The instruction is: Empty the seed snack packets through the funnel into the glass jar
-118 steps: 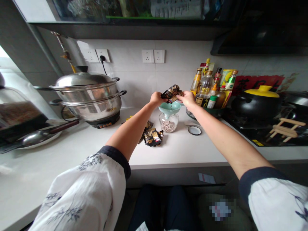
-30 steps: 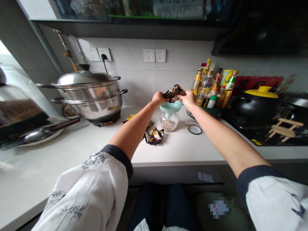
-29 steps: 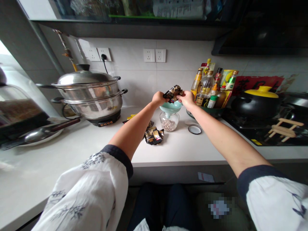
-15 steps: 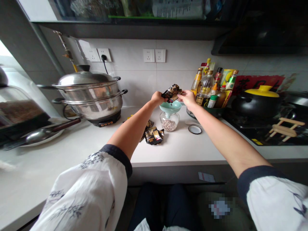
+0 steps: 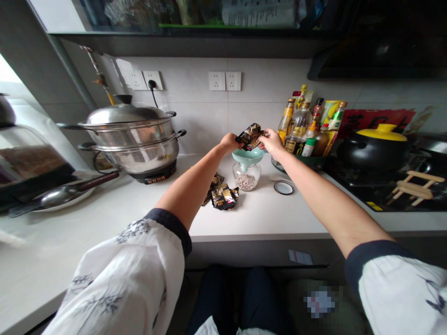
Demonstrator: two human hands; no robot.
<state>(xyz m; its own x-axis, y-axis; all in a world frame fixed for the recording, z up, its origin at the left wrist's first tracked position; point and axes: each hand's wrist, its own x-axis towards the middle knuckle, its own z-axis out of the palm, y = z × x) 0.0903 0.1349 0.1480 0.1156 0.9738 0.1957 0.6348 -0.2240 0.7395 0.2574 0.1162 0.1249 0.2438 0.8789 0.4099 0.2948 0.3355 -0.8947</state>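
Observation:
My left hand [image 5: 229, 141] and my right hand [image 5: 271, 141] both grip a crumpled black-and-gold packet [image 5: 249, 134], held tilted just above a pale teal funnel [image 5: 247, 158]. The funnel sits in the mouth of a small glass jar [image 5: 246, 177] with pale seeds or grains in its bottom. Several more black-and-gold packets [image 5: 221, 196] lie on the white counter [image 5: 139, 218] to the jar's left. A round jar lid [image 5: 283, 188] lies flat to the jar's right.
A large steel steamer pot [image 5: 131, 138] stands on an induction plate at the left, with a ladle on a plate [image 5: 59, 197] before it. Sauce bottles [image 5: 307, 125] cluster behind the jar. A black pot with a yellow lid [image 5: 377, 146] sits on the stove at right.
Both hands stay on the packet over the funnel. The packet has tilted only slightly; the view has shifted a little.

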